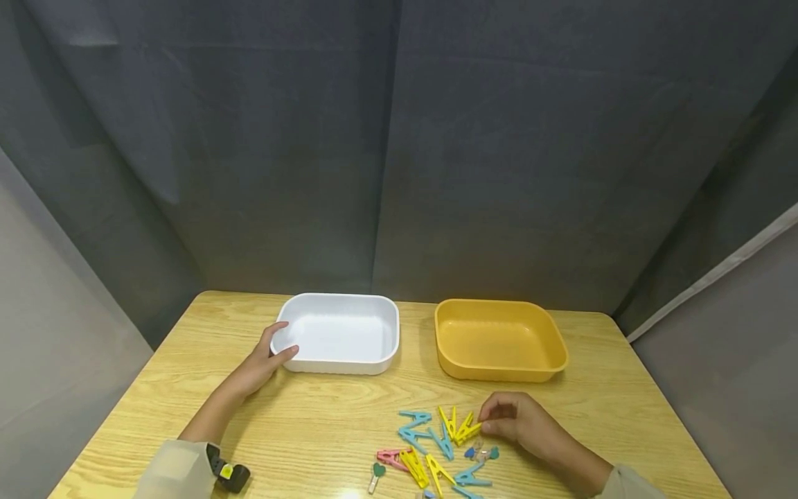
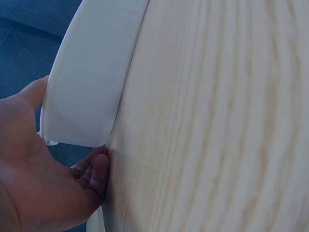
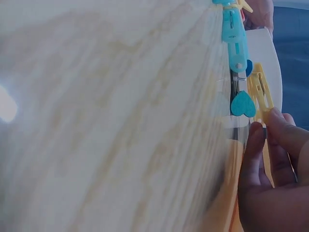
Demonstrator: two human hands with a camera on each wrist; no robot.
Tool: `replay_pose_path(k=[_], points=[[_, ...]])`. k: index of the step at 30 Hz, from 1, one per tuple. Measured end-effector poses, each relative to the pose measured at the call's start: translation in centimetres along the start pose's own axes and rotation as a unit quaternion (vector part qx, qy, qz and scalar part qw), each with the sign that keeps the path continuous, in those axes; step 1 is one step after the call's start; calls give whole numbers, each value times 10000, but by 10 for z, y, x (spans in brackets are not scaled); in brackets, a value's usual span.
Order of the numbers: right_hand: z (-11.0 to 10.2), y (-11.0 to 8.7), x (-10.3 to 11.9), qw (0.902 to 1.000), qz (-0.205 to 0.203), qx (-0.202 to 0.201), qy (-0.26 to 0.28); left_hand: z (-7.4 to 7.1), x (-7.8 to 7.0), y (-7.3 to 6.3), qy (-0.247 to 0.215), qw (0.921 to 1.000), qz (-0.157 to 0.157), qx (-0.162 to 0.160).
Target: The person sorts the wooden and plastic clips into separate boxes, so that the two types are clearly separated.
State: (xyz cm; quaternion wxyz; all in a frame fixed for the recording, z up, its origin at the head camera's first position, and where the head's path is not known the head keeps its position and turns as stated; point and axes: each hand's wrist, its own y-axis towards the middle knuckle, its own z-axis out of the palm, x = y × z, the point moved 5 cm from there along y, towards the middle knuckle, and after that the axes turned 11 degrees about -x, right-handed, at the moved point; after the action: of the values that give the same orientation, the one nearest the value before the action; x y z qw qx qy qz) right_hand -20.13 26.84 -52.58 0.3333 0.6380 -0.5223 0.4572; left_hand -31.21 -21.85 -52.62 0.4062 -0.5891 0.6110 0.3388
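At the left end of a white plastic tray (image 1: 337, 363), my left hand (image 1: 257, 366) grips the rim, thumb and a finger reaching over it. In the left wrist view the other fingers of this hand (image 2: 43, 179) curl by the tray's lower corner (image 2: 89, 87). My right hand (image 1: 522, 424) pinches one end of a yellow clothespin (image 1: 467, 431) between thumb and finger. The right wrist view shows the same yellow clothespin (image 3: 261, 89) at the fingertips, beside a small peg with a green heart (image 3: 243, 104). Blue clothespins (image 1: 444, 443) lie just left of it.
A yellow plastic tray (image 1: 499, 374) stands at the back right, beyond my right hand. Nearer the front lie a pink clothespin (image 1: 391, 457), more yellow clothespins (image 1: 414, 467) and a small green-heart peg (image 1: 377, 477). A grey curtain (image 1: 374, 152) hangs behind the wooden table (image 1: 312, 430).
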Motion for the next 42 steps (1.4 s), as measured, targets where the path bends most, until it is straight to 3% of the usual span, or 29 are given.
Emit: replay_pose_path(k=[20,27,35,42], points=[[-1,7,11,9961,259,-609,591,1,0,2,-27,10000,18,-21],[8,13,20,9924,165,-697,999,2,-1,1,-7,10000,45,-19],[19,24,28,9903,97,-924,1036,2,-1,1,41,10000,54,-24],[33,36,38,9849,305,-1165,1241,1,0,1,-2,10000,-19,17]])
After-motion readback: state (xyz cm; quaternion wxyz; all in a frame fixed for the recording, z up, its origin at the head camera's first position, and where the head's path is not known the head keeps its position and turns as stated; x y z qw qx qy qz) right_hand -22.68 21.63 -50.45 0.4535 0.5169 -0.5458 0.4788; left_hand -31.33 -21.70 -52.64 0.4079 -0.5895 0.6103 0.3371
